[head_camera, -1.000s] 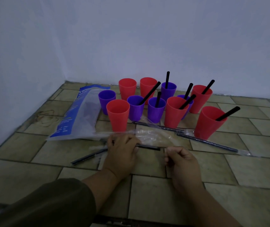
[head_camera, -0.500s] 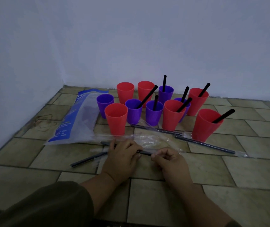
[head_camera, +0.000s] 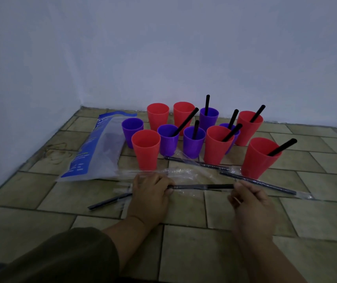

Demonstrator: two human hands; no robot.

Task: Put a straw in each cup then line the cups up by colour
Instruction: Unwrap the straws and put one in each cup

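Beyond the left hand and right hand, cups and wrapped straws crowd; floor rightward lies bare.

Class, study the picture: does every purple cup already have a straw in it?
No: the leftmost purple cup, next to the plastic bag, has no straw in it.

Smooth plastic cups, matt tiled floor.

Both hands grip black straw.
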